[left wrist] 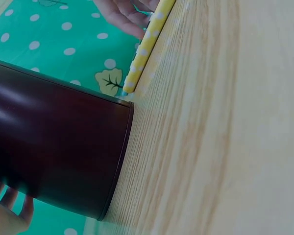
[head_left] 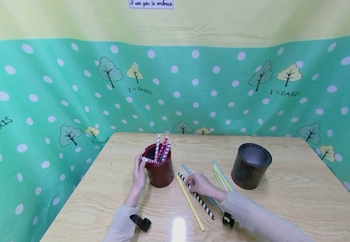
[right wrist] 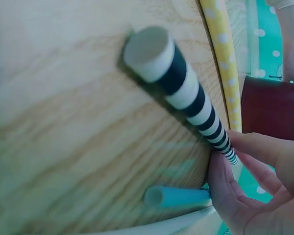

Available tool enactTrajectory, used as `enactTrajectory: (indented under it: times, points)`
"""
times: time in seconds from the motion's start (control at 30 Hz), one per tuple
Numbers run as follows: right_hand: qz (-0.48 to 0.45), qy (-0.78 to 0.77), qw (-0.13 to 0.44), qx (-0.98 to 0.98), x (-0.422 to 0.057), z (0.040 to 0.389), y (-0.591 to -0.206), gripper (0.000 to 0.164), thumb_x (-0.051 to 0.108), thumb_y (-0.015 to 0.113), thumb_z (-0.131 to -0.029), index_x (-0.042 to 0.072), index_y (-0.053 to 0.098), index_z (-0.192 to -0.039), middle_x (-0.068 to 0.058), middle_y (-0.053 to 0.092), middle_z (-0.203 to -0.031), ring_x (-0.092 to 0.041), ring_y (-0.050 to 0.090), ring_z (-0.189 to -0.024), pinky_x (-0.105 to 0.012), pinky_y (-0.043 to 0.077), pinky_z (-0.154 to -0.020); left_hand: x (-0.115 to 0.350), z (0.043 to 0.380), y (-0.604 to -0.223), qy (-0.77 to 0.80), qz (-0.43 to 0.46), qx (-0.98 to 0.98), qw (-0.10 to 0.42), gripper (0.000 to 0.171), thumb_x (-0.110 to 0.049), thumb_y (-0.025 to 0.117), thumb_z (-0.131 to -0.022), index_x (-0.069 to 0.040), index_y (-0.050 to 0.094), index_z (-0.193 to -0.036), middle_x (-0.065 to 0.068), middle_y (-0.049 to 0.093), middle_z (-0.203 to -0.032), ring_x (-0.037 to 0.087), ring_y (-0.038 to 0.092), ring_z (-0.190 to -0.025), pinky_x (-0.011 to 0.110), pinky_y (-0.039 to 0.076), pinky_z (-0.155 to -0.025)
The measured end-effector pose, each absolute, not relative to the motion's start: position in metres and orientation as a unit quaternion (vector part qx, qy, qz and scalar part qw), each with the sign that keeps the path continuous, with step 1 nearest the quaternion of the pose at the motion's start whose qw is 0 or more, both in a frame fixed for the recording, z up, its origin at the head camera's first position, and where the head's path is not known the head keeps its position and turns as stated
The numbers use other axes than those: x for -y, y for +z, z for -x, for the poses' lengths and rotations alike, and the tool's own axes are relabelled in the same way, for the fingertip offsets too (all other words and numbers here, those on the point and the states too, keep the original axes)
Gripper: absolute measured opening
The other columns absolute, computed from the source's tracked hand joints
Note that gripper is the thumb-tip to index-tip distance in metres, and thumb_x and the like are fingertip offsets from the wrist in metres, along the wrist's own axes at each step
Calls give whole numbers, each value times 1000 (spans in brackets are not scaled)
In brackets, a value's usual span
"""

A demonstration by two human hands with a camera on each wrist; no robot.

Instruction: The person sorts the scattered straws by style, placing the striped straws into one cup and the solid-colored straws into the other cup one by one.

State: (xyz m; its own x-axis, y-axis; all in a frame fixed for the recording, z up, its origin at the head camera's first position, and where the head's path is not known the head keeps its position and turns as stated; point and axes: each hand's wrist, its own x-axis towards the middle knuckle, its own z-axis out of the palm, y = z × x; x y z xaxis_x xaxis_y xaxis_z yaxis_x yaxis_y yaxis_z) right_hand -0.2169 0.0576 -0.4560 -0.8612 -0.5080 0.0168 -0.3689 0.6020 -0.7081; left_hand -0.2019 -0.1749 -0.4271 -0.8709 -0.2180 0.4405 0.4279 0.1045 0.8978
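A dark red can (head_left: 160,174) stands upright on the table, with several patterned paper straws (head_left: 162,149) poking out of its top. My left hand (head_left: 139,173) holds this can by its left side; in the left wrist view its fingers (left wrist: 10,199) lie against the wall. My right hand (head_left: 201,184) pinches a black-and-white striped paper straw (head_left: 203,204) between thumb and fingers, as the right wrist view also shows. That straw lies low, along the tabletop. A yellow straw with pale dots (right wrist: 224,54) rests to its left, and a blue straw (right wrist: 179,196) lies beside the right hand.
A dark, open-topped can (head_left: 250,168) stands at the right of the wooden table (head_left: 102,195). Several yellow, green, white and blue straws (head_left: 221,174) lie between it and my right hand, partly under the forearm. A dotted green curtain (head_left: 193,94) hangs behind the table.
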Motion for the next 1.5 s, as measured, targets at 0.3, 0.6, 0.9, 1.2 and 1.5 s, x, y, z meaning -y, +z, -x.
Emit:
enactTrajectory:
  times: [0.3,0.6,0.9,1.2,1.5]
  points:
    - [224,-406,103,-880,-60,216,-460,25,-10,62,-64,0,63,-87,-1,54,-59,-5,46,-51,-18,38,-46,174,200,-429,-668,76,700,242,35,0,30,-94,10,32,-127,29,37,-128,16,39,-115,10,28,-91]
    - [123,-532,138,-826,-61,212,-451,26,-5,61,-72,-2,59,-97,-6,56,-68,-10,47,-44,-26,44,-43,174,198,-432,-665,72,700,250,35,0,31,-93,10,33,-126,29,38,-127,1,39,-110,10,28,-90]
    - [83,-609,116,-781,-62,210,-434,31,-4,59,-75,-4,55,-106,-12,60,-79,-13,55,-61,-35,49,-54,174,197,-431,-665,68,700,250,35,0,31,-93,9,33,-127,28,37,-128,13,39,-114,9,29,-90]
    - [52,-673,103,-731,-60,210,-411,37,-4,59,-75,-3,52,-112,-13,60,-86,-16,58,-70,-32,50,-60,174,198,-428,-663,75,701,250,35,0,30,-94,10,32,-127,29,36,-129,2,39,-112,10,28,-90]
    - [37,-712,72,-697,-52,208,-394,36,-6,59,-73,-4,54,-109,-10,60,-86,-12,57,-67,-32,51,-61,173,201,-429,-667,66,702,242,36,-2,31,-94,8,33,-128,26,37,-130,10,38,-115,10,28,-91]
